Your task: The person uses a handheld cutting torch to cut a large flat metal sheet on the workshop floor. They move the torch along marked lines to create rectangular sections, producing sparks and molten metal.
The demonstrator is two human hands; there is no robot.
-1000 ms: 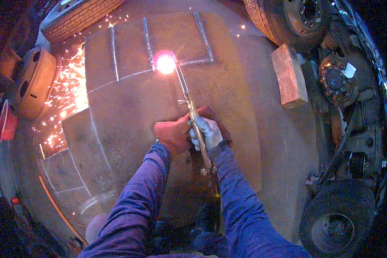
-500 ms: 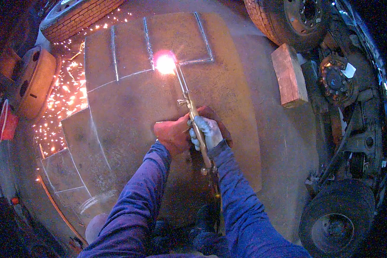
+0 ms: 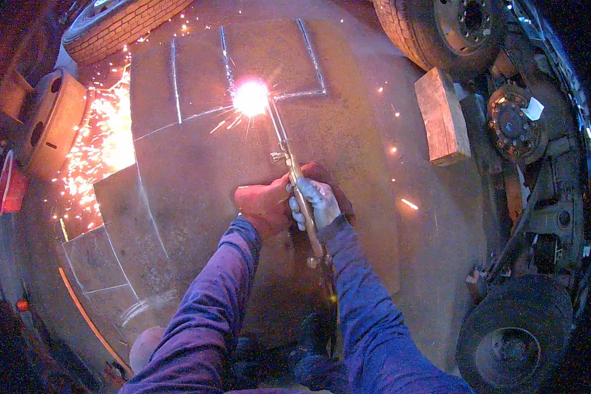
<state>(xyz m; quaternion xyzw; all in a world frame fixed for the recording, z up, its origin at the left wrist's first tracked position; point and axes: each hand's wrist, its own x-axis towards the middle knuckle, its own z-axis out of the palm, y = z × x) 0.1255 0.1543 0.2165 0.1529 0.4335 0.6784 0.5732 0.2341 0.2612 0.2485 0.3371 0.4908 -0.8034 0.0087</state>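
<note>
Little has shifted since the earlier frames: the bright flame (image 3: 250,96) sits at almost the same spot on the chalk line, while the shower of sparks (image 3: 102,154) on the left has spread lower across the floor. Both hands stay clamped on the cutting torch (image 3: 294,176). Its brass body runs from the hands up to the glowing tip, tilted slightly left. Wrapped around the handle from the left is the left hand (image 3: 266,207), with the right hand (image 3: 316,203) closed on it from the right, fingers curled over the tube. Under the tip lies the large steel plate (image 3: 197,164), marked with pale chalk lines. A wooden block (image 3: 442,116) rests at the plate's right edge, near a wheel hub (image 3: 512,123); a tyre (image 3: 121,23) lies at the top left.
</note>
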